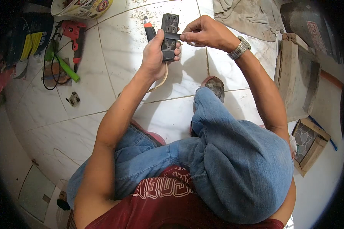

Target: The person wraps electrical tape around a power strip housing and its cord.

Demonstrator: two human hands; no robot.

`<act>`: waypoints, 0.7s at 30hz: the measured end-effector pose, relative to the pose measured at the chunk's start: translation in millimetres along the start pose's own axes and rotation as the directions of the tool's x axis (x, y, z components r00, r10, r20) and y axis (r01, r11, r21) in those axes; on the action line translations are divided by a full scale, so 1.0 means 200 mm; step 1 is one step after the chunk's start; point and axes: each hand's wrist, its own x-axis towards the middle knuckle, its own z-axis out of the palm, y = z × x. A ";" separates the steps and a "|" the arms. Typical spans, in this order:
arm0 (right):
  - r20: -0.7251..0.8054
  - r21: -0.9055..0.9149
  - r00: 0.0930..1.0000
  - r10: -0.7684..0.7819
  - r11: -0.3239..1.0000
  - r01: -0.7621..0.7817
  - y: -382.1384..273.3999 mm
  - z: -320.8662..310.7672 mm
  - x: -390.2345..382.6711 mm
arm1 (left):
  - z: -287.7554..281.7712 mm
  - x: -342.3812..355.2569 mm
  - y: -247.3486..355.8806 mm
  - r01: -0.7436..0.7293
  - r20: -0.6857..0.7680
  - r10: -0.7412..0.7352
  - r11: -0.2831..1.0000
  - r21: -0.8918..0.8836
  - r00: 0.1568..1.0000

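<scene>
My left hand (153, 53) is wrapped round a black multi-outlet power strip (171, 23), held upright with its sockets facing me. A pale cord (163, 81) hangs from its lower end. Beside the strip, above my left thumb, shows an orange-and-black handled tool (149, 30) with a metal end; whether the hand grips it or it lies behind, I cannot tell. A strip of black tape (172, 36) runs across the middle of the outlets. Its right end is pinched between the thumb and fingers of my right hand (204, 33), which wears a metal watch.
To the left lie a red power drill (73, 32), a green-handled tool (65, 66) and a small loose socket piece (73, 99). A bucket (84, 8) stands at the upper left. A grey cloth (248, 17) and wooden frames (294, 76) are at the right.
</scene>
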 end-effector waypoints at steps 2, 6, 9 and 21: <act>0.013 0.013 1.000 0.002 1.000 -0.003 0.01 0.00 0.01 | 0.01 -0.01 0.00 -0.005 0.014 0.005 1.000 -0.017 1.000; 0.047 0.044 0.999 -0.006 0.999 0.004 0.02 0.00 0.02 | 0.03 -0.01 0.00 -0.012 0.044 0.015 0.997 -0.075 0.999; 0.017 -0.051 0.999 -0.030 0.998 0.030 0.05 -0.01 0.04 | 0.02 -0.02 0.01 0.006 0.091 -0.001 0.999 -0.053 0.996; -0.135 -0.304 0.976 -0.173 0.944 0.126 -0.02 0.06 -0.01 | -0.03 0.01 0.05 -0.063 0.019 0.060 0.932 0.356 0.998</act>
